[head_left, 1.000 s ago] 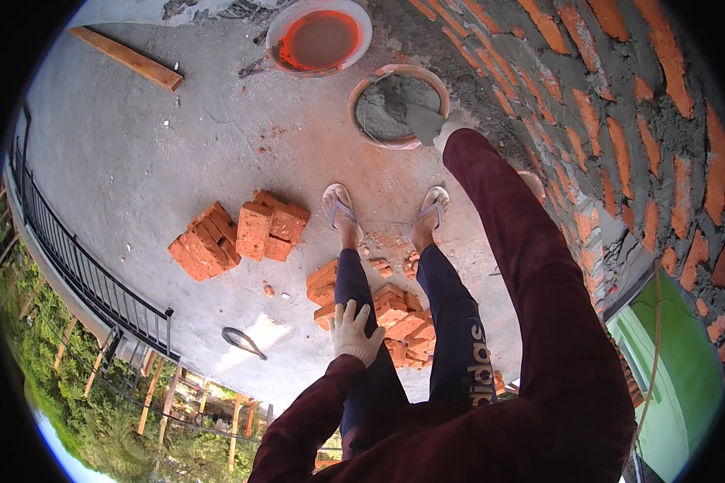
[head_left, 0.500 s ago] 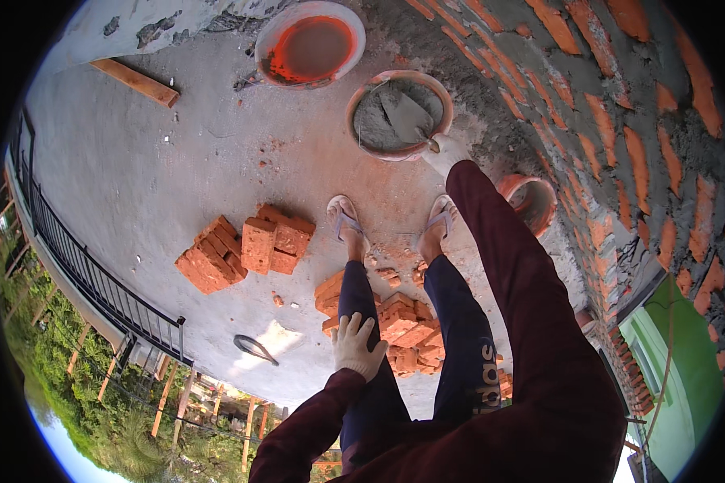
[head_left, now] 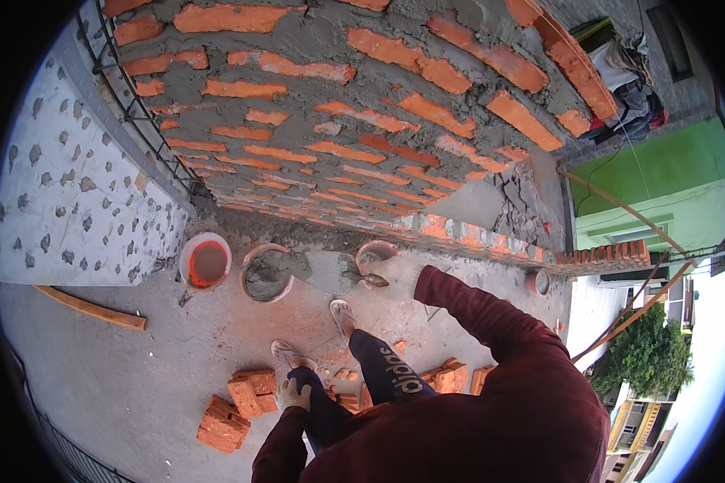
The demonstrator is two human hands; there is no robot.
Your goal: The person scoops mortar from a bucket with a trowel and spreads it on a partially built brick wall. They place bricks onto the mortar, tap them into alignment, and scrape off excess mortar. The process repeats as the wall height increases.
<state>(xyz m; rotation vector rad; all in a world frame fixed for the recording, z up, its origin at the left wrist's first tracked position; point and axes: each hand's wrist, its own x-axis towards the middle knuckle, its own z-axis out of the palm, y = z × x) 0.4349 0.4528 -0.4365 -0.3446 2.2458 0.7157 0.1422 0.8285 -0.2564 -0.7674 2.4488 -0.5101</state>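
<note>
In my gloved right hand (head_left: 398, 278) is a trowel (head_left: 328, 272), its handle in my closed fingers and its broad grey blade pointing left. Wet mortar (head_left: 298, 264) shows near the blade's far end, by the rim of a round tub (head_left: 246, 283) of grey mortar. The blade hides part of that tub's right side. A smaller round bucket (head_left: 378, 245) stands just behind my right hand, partly covered by it. My gloved left hand (head_left: 293, 394) rests on my left leg near the knee, fingers spread, holding nothing.
A brick wall (head_left: 314, 149) with rough mortar joints rises ahead. Left of the mortar tub stands a pale-rimmed bucket (head_left: 187, 264) of murky liquid. Brick stacks (head_left: 225, 423) lie beside and behind my legs. A wooden plank (head_left: 97, 310) lies at left; another bucket (head_left: 538, 282) stands farther right.
My right hand has lifted the trowel out of the mortar tub. My view has swung up and right toward the brick wall. The left hand stays on my leg.
</note>
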